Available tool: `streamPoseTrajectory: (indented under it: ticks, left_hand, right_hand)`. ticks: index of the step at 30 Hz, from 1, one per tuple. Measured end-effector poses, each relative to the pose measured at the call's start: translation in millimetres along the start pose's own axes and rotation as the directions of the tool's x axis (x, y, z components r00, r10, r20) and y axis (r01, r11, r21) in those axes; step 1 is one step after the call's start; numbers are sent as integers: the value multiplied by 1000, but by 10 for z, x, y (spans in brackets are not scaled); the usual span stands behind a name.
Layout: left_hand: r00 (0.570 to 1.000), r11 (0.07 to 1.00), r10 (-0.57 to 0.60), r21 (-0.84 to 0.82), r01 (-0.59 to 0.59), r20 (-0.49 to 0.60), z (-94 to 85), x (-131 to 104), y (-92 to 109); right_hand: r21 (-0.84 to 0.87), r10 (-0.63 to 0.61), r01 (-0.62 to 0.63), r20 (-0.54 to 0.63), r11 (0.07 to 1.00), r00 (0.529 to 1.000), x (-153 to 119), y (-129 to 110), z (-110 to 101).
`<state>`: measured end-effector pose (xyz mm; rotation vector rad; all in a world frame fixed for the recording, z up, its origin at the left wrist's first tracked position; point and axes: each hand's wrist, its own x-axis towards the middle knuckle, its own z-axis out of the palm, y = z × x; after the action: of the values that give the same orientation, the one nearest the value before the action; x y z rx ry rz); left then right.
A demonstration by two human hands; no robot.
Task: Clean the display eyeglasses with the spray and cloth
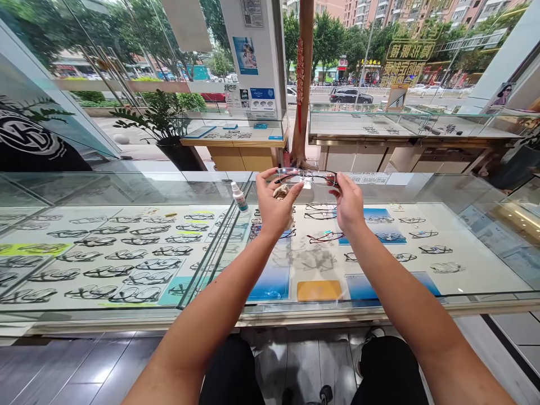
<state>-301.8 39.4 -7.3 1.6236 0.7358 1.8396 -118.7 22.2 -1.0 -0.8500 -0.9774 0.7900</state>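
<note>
A pair of eyeglasses [317, 178] with thin dark rims is held up above the glass counter, a small white tag hanging near its middle. My left hand [273, 207] pinches the left end of it, fingers behind and thumb in front. A pale crumpled cloth-like bit [280, 192] also shows in that hand. At the other end, my right hand [350, 202] grips the eyeglasses between thumb and fingers. Left of my left hand, a small white spray bottle [239, 198] stands on the counter top.
Under the glass of the display counter [485, 236] lie several rows of eyeglasses, blue cards and a yellow case [319, 291]. Beyond it stand more display cases [358, 135], a potted plant [169, 132] and a wooden post [301, 84] before the windows.
</note>
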Motion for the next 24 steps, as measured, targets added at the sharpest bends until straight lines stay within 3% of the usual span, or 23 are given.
streamPoseTrajectory:
  ticks: [5,11,14,18,24]
  left_hand:
    - [997,998,49,32,-47,-59,47,-68,71]
    - [994,993,102,69,-99,-48,83,-112,172]
    - [998,999,49,-7,-50,-24,58,-60,145]
    - [995,990,-101,-98,103,23,10,22,90]
    - [979,973,-205,-110,205,11,-4,43,78]
  right_hand:
    - [26,31,-30,-35,999,999,6,16,5]
    - [64,80,-77,-57,995,995,-10,-1,14]
    - [88,78,-73,-53,993,996,-26,-32,18]
    - [99,58,-55,-24,994,998,-34,-64,14]
    - [63,23,-23,4,998,1000,-29,-74,-8]
